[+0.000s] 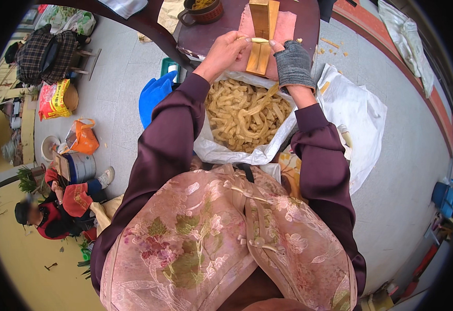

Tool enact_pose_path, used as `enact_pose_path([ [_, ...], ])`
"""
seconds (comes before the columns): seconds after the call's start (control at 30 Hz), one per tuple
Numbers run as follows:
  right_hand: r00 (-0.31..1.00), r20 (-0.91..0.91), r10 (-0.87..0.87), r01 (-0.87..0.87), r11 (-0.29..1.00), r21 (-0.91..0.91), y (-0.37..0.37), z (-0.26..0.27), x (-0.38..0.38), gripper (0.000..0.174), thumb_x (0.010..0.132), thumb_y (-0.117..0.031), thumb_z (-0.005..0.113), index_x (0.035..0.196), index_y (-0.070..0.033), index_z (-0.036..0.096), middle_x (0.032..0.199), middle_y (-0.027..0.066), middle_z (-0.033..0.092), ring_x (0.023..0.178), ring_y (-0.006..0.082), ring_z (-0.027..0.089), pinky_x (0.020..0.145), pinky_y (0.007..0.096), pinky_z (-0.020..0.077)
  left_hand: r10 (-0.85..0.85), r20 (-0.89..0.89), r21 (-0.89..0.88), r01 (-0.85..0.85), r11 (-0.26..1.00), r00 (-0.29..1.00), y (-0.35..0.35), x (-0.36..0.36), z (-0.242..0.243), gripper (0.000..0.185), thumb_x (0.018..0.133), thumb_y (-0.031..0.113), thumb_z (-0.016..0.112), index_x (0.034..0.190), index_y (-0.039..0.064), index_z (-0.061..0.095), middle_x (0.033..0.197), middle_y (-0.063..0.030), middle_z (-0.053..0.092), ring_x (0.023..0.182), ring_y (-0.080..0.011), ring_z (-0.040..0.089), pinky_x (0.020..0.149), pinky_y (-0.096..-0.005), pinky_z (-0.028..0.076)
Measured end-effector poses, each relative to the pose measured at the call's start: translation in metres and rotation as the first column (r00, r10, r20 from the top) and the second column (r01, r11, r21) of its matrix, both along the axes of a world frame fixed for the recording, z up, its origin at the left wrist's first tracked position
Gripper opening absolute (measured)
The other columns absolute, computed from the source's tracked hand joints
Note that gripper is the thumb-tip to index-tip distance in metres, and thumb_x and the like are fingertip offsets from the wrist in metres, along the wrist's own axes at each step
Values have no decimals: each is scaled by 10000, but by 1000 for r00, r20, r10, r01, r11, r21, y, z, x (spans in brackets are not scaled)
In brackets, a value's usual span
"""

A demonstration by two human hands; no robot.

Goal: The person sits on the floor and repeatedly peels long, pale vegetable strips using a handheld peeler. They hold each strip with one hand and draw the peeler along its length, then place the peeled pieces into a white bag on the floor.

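Note:
A short pale strip [259,40] is stretched between my two hands. My bare left hand [226,50] pinches one end of it. At the other end, the thumb of my right hand [294,64], in a grey fingerless knit glove, presses against the strip. Right behind and beneath it stands a wooden tool [260,60] made of joined boards, one of them raised. This rests on a pink cloth [287,25] on a dark red seat [308,19]. Below my hands, an open white woven sack [255,156] holds many yellowish-tan strips [246,116], some long and curled.
A brown mug [203,11] stands on the seat's far left. A blue glove [154,97] hangs left of the sack; a white sheet [360,112] lies right. Further left are an orange bag [84,138], a seated person [55,206] and a person in plaid [47,56].

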State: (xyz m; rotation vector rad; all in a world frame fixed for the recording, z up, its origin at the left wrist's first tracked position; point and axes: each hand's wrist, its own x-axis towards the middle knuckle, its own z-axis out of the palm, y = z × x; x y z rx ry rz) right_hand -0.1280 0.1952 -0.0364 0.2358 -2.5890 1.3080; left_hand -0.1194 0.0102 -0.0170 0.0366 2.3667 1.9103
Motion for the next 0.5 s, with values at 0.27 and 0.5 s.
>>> enact_pose_path([
  [0.27,985,134,104,-143,935,324,4,-44,-8,482,882,-449,495,927,10,634,893,256,626,857,400,601,780,441,460,81,-23,-644,-77,761,996,-5,7,-17,247,857,262,630,918,22,633,805,-51,627,780,-167,587,741,-283,460],
  [0.5,928,-224,297,-273,953,131,-7,7,76,223,882,-243,561,961,-52,645,929,147,619,853,332,593,744,406,463,-121,231,-200,169,965,965,-12,93,-23,343,924,323,555,1137,57,587,1146,-96,574,1002,-194,559,868,-318,453],
])
